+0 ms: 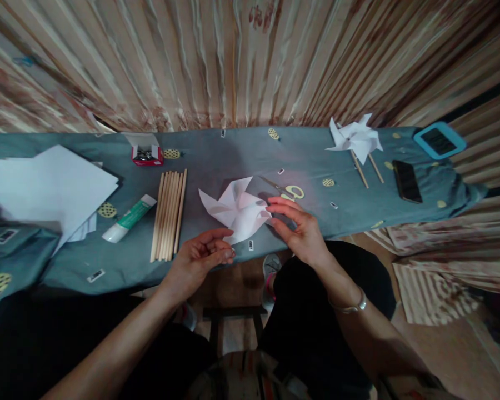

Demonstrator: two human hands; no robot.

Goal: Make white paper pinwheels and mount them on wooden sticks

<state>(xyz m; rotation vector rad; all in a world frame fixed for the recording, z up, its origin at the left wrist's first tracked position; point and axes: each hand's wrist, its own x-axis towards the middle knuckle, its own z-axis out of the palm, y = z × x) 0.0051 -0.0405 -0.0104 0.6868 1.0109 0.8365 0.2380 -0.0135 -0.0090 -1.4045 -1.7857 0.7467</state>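
Observation:
A white paper pinwheel (242,214) with folded blades lies in front of me on the cloth-covered table. My right hand (300,229) pinches its right side between thumb and fingers. My left hand (204,255) is at the lower left of the pinwheel, thumb and fingers closed together. A tiny shiny thing shows at those fingertips, too small to name. Just behind the pinwheel lies a pair of scissors (291,192) with pale yellow handles, its blades pointing left.
Left of the pinwheel lie several wooden sticks (169,216), a glue tube (130,218) and white paper sheets (45,186). Behind stands an open red box (147,155) of small metal pieces. At right are finished-looking pinwheels (356,139) on sticks, a phone (407,181) and a blue-framed device (439,140).

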